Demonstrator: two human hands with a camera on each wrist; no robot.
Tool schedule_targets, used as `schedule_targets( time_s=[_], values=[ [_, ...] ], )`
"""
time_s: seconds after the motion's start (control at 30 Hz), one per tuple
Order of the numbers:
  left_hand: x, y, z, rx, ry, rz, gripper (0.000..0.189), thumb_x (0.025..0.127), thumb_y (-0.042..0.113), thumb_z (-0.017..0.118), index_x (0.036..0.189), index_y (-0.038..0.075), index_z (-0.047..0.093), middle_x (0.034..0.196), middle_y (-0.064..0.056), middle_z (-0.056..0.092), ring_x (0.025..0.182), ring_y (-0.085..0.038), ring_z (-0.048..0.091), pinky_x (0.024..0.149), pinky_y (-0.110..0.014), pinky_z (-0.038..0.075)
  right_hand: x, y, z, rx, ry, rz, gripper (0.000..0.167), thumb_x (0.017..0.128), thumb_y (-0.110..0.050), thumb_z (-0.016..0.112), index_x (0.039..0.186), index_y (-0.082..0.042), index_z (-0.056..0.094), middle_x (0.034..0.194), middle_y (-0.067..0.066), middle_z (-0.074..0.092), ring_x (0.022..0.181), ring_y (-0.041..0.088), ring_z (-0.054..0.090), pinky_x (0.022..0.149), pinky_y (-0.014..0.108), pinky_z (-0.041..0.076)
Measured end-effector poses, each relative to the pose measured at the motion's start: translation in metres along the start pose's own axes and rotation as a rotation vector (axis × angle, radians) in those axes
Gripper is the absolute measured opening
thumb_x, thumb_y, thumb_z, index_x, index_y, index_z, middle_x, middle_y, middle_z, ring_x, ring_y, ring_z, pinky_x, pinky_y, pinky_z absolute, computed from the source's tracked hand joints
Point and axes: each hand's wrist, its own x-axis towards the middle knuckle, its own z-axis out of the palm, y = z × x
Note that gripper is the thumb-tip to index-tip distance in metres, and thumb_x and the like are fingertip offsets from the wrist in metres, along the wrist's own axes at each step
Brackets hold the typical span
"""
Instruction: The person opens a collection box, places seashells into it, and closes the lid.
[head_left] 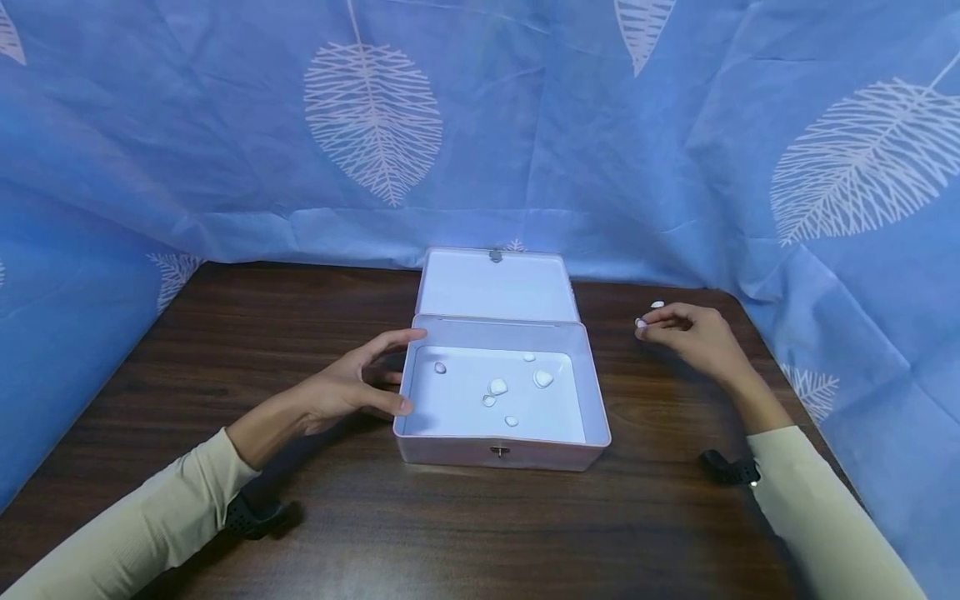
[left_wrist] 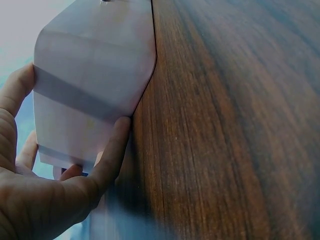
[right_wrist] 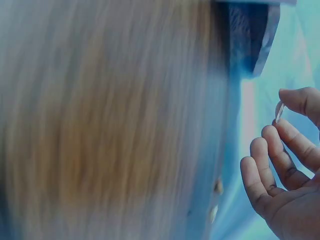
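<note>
A pale metal box (head_left: 502, 452) with its lid (head_left: 495, 283) swung back stands mid-table. Several small whitish shells (head_left: 543, 379) lie scattered on its floor. My left hand (head_left: 352, 383) is spread along the box's left side, thumb and forefinger at the rim. Up close in the left wrist view, the fingers (left_wrist: 117, 145) rest against the box wall (left_wrist: 95, 75). To the right of the box, my right hand (head_left: 693, 333) pinches one small white shell (head_left: 641, 323) between thumb and forefinger. The right wrist view shows this shell (right_wrist: 279, 111) edge-on, thin and curved, the other fingers loosely extended.
Another white shell (head_left: 657, 305) lies on the dark wooden table (head_left: 315, 317) just beyond my right hand. A blue curtain (head_left: 525, 125) with white leaf prints hangs behind and at both sides. A small latch (head_left: 499, 450) sits on the box's front.
</note>
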Motion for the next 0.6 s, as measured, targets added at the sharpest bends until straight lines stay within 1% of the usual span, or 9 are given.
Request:
schedule_targets(
  time_s=[0.17,0.3,0.4,0.6],
  values=[
    [0.001,0.0,0.0,0.013,0.008,-0.006,0.105,0.094,0.015,0.092,0.178,0.031,0.032,0.189,-0.01,0.003,0.166,-0.058,0.031,0.111,-0.054,0.059,-0.007,-0.019,0.007,0.026,-0.026,-0.022,0.039,0.104,-0.036,0.084,0.129,-0.006,0.081,0.123,0.016,0.083,0.092,-0.005,0.073,0.081,0.014,0.057],
    [0.001,-0.001,0.0,0.025,0.014,-0.01,0.105,0.093,0.017,0.093,0.178,0.032,0.032,0.189,-0.01,0.003,0.166,-0.058,0.032,0.112,-0.054,0.058,-0.012,-0.036,0.01,0.05,-0.052,-0.026,0.039,0.105,-0.038,0.084,0.131,-0.009,0.08,0.126,0.015,0.082,0.095,0.0,0.074,0.083,0.017,0.058],
    [0.0,-0.001,0.0,0.021,0.014,-0.008,0.105,0.093,0.017,0.093,0.178,0.031,0.032,0.189,-0.01,0.003,0.166,-0.058,0.031,0.111,-0.055,0.058,-0.016,-0.049,0.012,0.083,-0.075,-0.041,0.04,0.105,-0.039,0.083,0.132,-0.01,0.08,0.128,0.014,0.082,0.098,-0.001,0.075,0.087,0.019,0.06],
    [0.0,-0.001,0.0,0.017,0.015,-0.005,0.106,0.093,0.017,0.094,0.178,0.031,0.032,0.188,-0.012,0.004,0.166,-0.059,0.03,0.109,-0.052,0.059,-0.025,-0.071,0.016,0.145,-0.088,-0.075,0.038,0.104,-0.037,0.085,0.131,-0.011,0.081,0.128,0.012,0.081,0.103,0.002,0.076,0.089,0.017,0.06]
  ],
)
